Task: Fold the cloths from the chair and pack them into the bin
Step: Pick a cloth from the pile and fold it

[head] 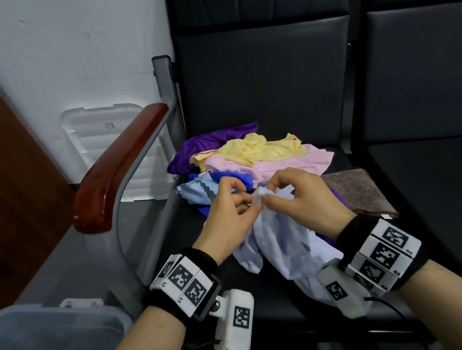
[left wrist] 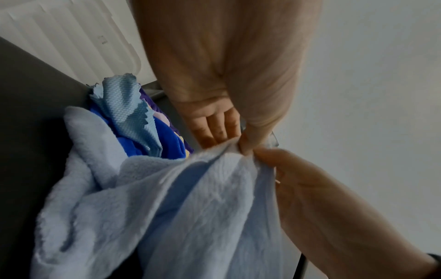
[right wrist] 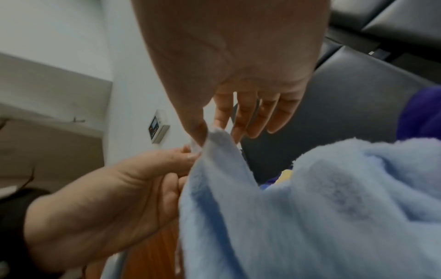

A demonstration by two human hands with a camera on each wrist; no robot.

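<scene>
We are holding the pale blue cloth (head: 286, 244) up over the chair seat (head: 408, 239), and both hands are meeting at one bunched corner of it: the left hand (head: 226, 213) is pinching the fabric between thumb and forefinger, and the right hand (head: 300, 198) is pinching it just beside, thumb against forefinger with the other fingers (right wrist: 260, 117) fanning loosely outward. From that shared pinch the cloth is hanging toward us, its long axis running from the hands down to the front edge of the chair seat, where its lower end is draping. Neither hand is nearer; they are nearly touching, so we judge the coming move turns on sliding them apart along the top hem, left toward the armrest (head: 117, 169), right away from it. The remaining cloths (head: 250, 154) are lying in a heap toward the back of the chair seat, and the bin (head: 52, 321) is sitting below the armrest, on the left hand's side.
</scene>
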